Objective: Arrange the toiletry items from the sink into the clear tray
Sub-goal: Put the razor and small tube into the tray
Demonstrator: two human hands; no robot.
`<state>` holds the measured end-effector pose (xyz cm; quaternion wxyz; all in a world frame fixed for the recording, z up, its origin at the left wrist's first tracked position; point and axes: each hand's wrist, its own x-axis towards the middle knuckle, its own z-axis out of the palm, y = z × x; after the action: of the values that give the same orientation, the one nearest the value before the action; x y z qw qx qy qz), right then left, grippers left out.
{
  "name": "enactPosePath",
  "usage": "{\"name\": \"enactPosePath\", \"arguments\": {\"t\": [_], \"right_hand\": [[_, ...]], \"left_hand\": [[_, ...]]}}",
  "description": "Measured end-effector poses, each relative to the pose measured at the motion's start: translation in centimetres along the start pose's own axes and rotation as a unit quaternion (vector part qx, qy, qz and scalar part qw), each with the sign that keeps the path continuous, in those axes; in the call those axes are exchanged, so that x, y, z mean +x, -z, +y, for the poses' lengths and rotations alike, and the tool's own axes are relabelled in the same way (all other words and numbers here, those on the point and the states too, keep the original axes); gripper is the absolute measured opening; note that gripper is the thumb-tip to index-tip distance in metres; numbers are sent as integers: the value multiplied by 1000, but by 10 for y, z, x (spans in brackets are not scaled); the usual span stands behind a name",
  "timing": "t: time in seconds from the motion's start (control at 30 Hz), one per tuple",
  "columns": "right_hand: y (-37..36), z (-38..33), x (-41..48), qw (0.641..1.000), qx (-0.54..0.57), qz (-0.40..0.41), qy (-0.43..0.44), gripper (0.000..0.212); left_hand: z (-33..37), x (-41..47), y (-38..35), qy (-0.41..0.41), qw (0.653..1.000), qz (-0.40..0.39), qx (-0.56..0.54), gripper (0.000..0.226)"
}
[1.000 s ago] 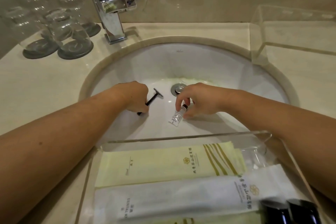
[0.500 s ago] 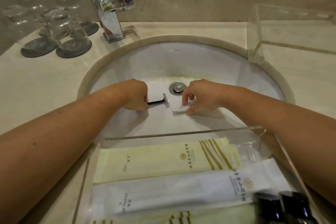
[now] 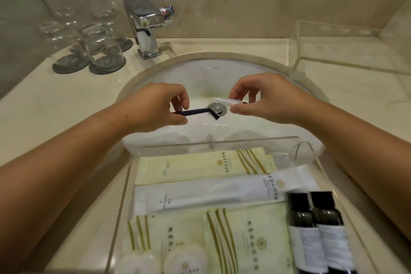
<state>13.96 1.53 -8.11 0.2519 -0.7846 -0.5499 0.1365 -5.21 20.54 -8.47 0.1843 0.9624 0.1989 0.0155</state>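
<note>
My left hand [image 3: 159, 108] pinches the handle of a black razor [image 3: 198, 111], held level above the white sink bowl [image 3: 195, 73], its head pointing right over the drain [image 3: 217, 108]. My right hand [image 3: 264, 100] grips a small white tube [image 3: 229, 101] with a dark cap, also lifted above the drain. The clear tray [image 3: 222, 143] lies at the near rim of the sink, below both hands. It holds yellow sachets [image 3: 200, 165], a white sachet [image 3: 211, 193], two dark bottles [image 3: 315, 229] and round white soaps [image 3: 184, 260].
A chrome faucet [image 3: 146, 26] stands behind the bowl. Upturned glasses [image 3: 102, 46] on dark coasters sit at the back left of the counter. A second clear acrylic tray [image 3: 351, 51] stands at the back right.
Both hands have risen from the bottom of the bowl with the razor and the tube. The view has pulled back, showing more of the tray.
</note>
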Motion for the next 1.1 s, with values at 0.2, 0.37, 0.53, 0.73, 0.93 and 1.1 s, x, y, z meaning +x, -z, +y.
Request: {"name": "enactPosePath", "arguments": {"t": [0.2, 0.37, 0.53, 0.73, 0.93, 1.1], "right_hand": [[15, -31, -45, 997, 32, 54, 39, 11], [23, -58, -80, 994, 36, 74, 72, 15], [23, -76, -109, 992, 42, 74, 97, 13], [14, -87, -131, 992, 11, 54, 109, 16], [-5, -108, -142, 992, -21, 0, 121, 17], [-23, -122, -143, 989, -51, -10, 136, 17]], "left_hand": [[17, -52, 15, -24, 994, 59, -86, 22], [29, -92, 25, -27, 988, 82, -128, 18], [41, -123, 29, -45, 985, 79, -145, 16], [45, -150, 25, -63, 987, 48, -140, 14], [42, -163, 25, -71, 992, 10, -101, 20], [35, -169, 24, -76, 994, -1, -79, 23]]}}
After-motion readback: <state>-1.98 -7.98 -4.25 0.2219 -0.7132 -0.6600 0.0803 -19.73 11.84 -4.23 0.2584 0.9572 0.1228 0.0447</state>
